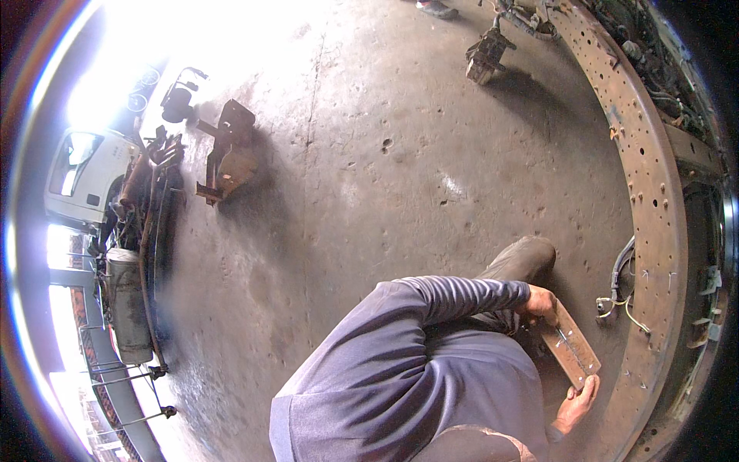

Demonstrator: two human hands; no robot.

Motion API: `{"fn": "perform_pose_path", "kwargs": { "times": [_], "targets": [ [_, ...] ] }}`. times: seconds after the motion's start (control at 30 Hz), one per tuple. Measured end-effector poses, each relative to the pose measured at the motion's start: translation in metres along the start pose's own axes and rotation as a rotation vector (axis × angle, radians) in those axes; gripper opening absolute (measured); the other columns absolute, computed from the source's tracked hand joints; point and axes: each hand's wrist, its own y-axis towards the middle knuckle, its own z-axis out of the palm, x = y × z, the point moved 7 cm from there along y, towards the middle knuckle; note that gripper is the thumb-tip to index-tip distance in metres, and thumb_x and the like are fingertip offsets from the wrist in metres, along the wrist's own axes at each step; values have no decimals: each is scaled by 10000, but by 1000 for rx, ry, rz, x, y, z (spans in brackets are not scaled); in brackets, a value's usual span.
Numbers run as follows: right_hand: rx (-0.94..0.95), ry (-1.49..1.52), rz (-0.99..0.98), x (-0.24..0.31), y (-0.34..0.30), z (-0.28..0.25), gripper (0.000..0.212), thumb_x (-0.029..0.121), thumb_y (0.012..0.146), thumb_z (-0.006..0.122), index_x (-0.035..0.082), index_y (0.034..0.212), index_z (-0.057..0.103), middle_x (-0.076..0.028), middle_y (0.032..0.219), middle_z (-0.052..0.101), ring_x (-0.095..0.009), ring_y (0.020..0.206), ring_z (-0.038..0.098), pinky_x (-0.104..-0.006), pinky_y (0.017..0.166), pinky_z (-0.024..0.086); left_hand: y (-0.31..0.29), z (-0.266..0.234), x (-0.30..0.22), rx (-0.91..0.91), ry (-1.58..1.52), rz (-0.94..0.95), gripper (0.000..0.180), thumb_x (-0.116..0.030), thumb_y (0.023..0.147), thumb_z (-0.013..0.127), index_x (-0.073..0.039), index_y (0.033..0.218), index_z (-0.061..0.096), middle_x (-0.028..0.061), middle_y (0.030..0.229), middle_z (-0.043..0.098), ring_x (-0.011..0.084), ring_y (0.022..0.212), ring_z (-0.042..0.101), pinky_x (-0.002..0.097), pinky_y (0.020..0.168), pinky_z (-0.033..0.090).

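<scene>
A rusty brown, oblong metal plate (576,353) with several small pale spots is held tilted at the lower right, beside my bent knee (527,258). My left hand (540,303) is closed at the plate's upper end, its fingers partly hidden. Along the plate's face runs a thin dark strip (570,343); whether it is a rod, a tool or a slot, I cannot tell. My right hand (575,406) grips the plate's lower corner, with the thumb and fingers at its edge.
A long rusty truck frame rail (650,192) curves along the right, with cables (620,281) hanging beside it. A rusty bracket assembly (229,154) stands on the concrete floor, left. A dark mechanical part (489,55) is near the rail. A white truck cab (88,173) stands far left.
</scene>
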Motion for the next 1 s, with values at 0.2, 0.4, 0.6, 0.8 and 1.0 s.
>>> {"fn": "perform_pose_path", "kwargs": {
  "times": [0.2, 0.4, 0.6, 0.8, 1.0],
  "targets": [
    [-14, -2, 12, 9, -4, 6, 361, 347, 1013, 593, 24, 1175, 581, -18, 1022, 504, -100, 757, 412, -254, 555, 314, 16, -6, 10, 24, 180, 0, 326, -229, 894, 706, -1, 1126, 726, 49, 979, 748, 169, 834, 683, 362, 784, 551],
    [-45, -2, -5, 7, -8, 3, 352, 329, 1021, 583, 14, 1180, 578, -22, 1052, 504, -104, 766, 407, -253, 559, 324, 16, 2, 8, 89, 124, 6, 323, -213, 885, 701, 20, 1106, 728, 63, 986, 748, 174, 828, 684, 364, 795, 552],
    [-12, -2, -6, 1, -4, 1, 356, 358, 1008, 572, 59, 1201, 564, -2, 1022, 513, -86, 811, 431, -253, 604, 314, 14, 5, 6, 102, 50, -10, 337, -193, 891, 693, 28, 1143, 714, 74, 999, 749, 181, 823, 695, 360, 784, 567],
    [16, -25, -11, 5, -4, 5, 267, 355, 995, 569, 100, 1076, 564, 23, 952, 488, -79, 769, 419, -254, 585, 297, 22, 1, 14, 77, 62, -10, 350, -175, 897, 696, 10, 1194, 700, 78, 1012, 752, 186, 838, 706, 362, 785, 580],
    [18, -1, -13, 10, -6, 10, 251, 357, 983, 585, 118, 1056, 558, 32, 925, 467, -76, 765, 411, -254, 583, 289, 18, 2, 12, 89, 27, -4, 353, -186, 889, 706, 5, 1186, 705, 75, 1012, 753, 180, 831, 704, 352, 775, 578]
  ]
}}
